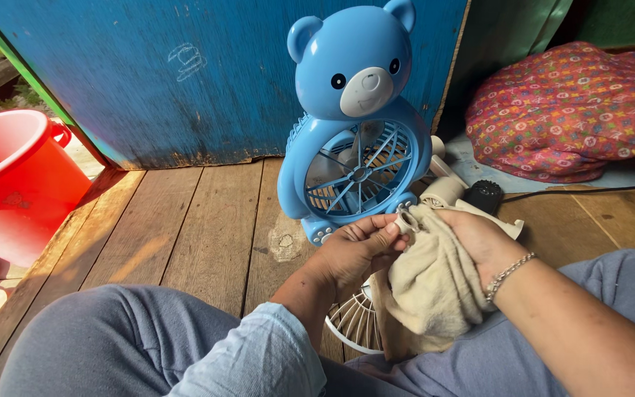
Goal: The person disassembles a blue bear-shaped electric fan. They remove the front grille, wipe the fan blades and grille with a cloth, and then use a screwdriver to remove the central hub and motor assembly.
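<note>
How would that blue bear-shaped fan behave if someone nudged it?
The blue bear fan looks like thin moulded plastic, so it is probably light for its size. It stands upright on small feet with a big head above, so a push up high might tip it. Its smooth shell could feel slippery.

**What I'm wearing**

My left arm is covered by a light blue sleeve (259, 353) of soft, faintly ribbed cloth, pushed up so that its cuff sits bunched above my wrist. My right forearm is bare, and round my right wrist I wear a thin silver chain bracelet (507, 274) with small links that catch the light. My legs are in loose grey-blue trousers (112, 338) of plain, slightly creased fabric, with no pattern or pockets showing. My fingernails are short and unpainted.
</note>
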